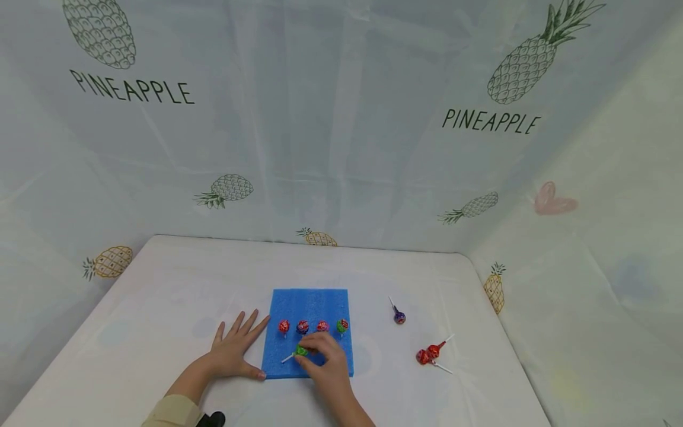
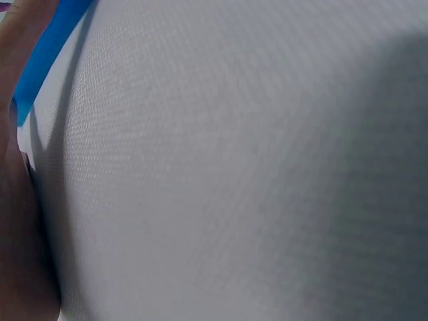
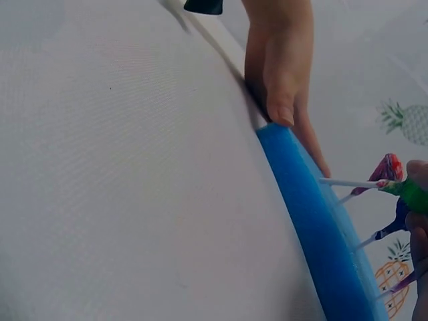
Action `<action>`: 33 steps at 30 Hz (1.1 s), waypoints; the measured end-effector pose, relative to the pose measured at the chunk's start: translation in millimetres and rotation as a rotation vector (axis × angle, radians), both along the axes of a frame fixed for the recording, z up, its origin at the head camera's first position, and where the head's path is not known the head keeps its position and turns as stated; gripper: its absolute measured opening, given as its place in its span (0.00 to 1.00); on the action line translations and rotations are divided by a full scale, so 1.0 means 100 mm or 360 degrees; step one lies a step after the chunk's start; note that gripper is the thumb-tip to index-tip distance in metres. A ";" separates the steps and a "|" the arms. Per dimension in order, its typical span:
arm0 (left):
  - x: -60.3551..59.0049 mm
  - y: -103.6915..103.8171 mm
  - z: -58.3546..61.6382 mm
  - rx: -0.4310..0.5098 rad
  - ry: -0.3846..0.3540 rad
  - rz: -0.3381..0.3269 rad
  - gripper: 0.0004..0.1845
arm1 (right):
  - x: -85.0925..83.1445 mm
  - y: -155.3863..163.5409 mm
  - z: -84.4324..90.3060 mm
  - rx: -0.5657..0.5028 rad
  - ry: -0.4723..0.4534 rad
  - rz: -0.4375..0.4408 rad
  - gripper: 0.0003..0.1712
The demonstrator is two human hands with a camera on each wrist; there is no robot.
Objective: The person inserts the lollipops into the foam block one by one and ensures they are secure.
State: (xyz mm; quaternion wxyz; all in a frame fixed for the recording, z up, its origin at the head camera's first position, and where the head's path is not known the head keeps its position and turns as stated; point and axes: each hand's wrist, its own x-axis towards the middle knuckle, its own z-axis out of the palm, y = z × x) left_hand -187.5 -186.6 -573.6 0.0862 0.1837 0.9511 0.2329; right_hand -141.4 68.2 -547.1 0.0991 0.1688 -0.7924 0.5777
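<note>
Over blue foam (image 1: 309,305), fingers (image 1: 308,363) pinch a green lollipop (image 1: 301,350).

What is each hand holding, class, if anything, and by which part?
The right hand pinches a green lollipop by its round wrapped head, not its stick. The left hand holds nothing; it lies spread at the blue block's edge.

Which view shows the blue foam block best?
Head view: the blue foam block shows nearly whole. Right wrist shows mainly its side, cut off at the bottom; left wrist, only a strip at upper left.
</note>
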 end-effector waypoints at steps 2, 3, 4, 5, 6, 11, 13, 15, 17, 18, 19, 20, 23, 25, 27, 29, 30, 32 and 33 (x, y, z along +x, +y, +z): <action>0.01 0.02 0.06 -0.0012 -0.0023 0.0002 0.67 | 0.00 0.00 0.00 -0.0002 -0.0014 -0.0004 0.11; 0.02 0.02 0.09 -0.0011 -0.0038 0.0000 0.67 | 0.00 0.00 0.00 0.0000 -0.0022 -0.0007 0.11; 0.02 0.03 0.11 -0.0001 -0.0043 -0.0002 0.67 | -0.01 0.00 0.00 0.0004 -0.0029 -0.0009 0.11; 0.02 0.03 0.13 0.0011 -0.0042 -0.0003 0.66 | -0.01 0.00 0.00 0.0007 -0.0035 -0.0010 0.11; 0.02 0.03 0.13 0.0001 -0.0042 0.0001 0.66 | -0.01 0.00 0.00 0.0013 -0.0044 -0.0010 0.11; 0.00 0.01 0.01 -0.0034 0.0005 0.0019 0.67 | -0.02 0.00 0.02 0.0039 -0.0054 0.0006 0.12; 0.00 0.02 0.02 -0.0028 0.0008 0.0016 0.66 | -0.02 -0.01 0.04 0.0032 -0.0051 0.0026 0.12; 0.01 0.03 0.08 -0.0016 -0.0012 0.0009 0.66 | -0.02 -0.03 0.05 0.0029 -0.0046 0.0042 0.11; 0.03 0.03 0.13 0.0002 -0.0030 -0.0001 0.66 | -0.02 -0.05 0.06 0.0023 -0.0054 0.0054 0.11; 0.02 0.03 0.12 0.0003 -0.0021 -0.0008 0.66 | -0.02 -0.06 0.06 0.0019 -0.0066 0.0057 0.11; 0.02 0.03 0.11 0.0006 -0.0019 -0.0012 0.66 | -0.03 -0.07 0.06 0.0022 -0.0073 0.0054 0.11; 0.02 0.03 0.11 0.0030 -0.0018 -0.0012 0.65 | -0.03 -0.08 0.06 0.0025 -0.0078 0.0051 0.12; 0.02 0.02 0.08 0.0038 -0.0015 -0.0018 0.65 | -0.03 -0.11 0.06 0.0022 -0.0111 0.0047 0.12; 0.02 0.01 0.08 0.0050 -0.0013 -0.0014 0.66 | -0.03 -0.13 0.06 0.0011 -0.0140 0.0050 0.12; 0.01 0.01 0.08 0.0025 -0.0026 -0.0009 0.66 | -0.03 -0.15 0.06 -0.0002 -0.0172 0.0051 0.13; 0.02 0.01 0.10 0.0010 -0.0042 -0.0006 0.66 | -0.03 -0.17 0.07 -0.0021 -0.0207 0.0047 0.13; 0.02 0.02 0.10 0.0011 -0.0045 -0.0005 0.66 | -0.03 -0.17 0.08 -0.0028 -0.0223 0.0044 0.13; 0.02 0.02 0.12 0.0011 -0.0055 -0.0003 0.66 | -0.04 -0.20 0.08 -0.0046 -0.0249 0.0036 0.13; 0.02 0.02 0.12 0.0023 -0.0055 -0.0004 0.66 | -0.04 -0.21 0.09 -0.0052 -0.0261 0.0033 0.13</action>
